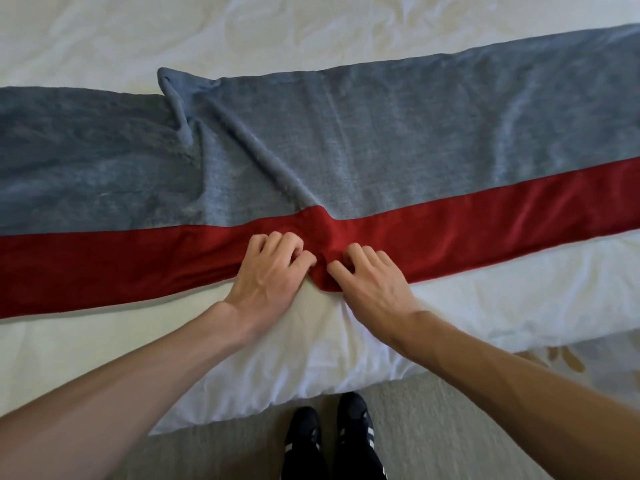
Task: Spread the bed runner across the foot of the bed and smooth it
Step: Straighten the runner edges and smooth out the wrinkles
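The bed runner (pixel 398 133), grey-blue with a red band along its near edge, lies across the white bed (pixel 242 368) from left to right. A raised fold runs diagonally from its far edge near the upper left down to the red band at the middle, where the cloth is bunched. My left hand (pixel 270 271) and my right hand (pixel 374 282) rest side by side on the red band's near edge, fingers curled and pinching the bunched red cloth between them. The runner's left half sits lower than its right half.
White bedding (pixel 311 26) stretches beyond the runner. The bed's foot edge hangs over a pale carpet (pixel 433 427). My two dark shoes (pixel 332 434) stand on the floor right against the bed.
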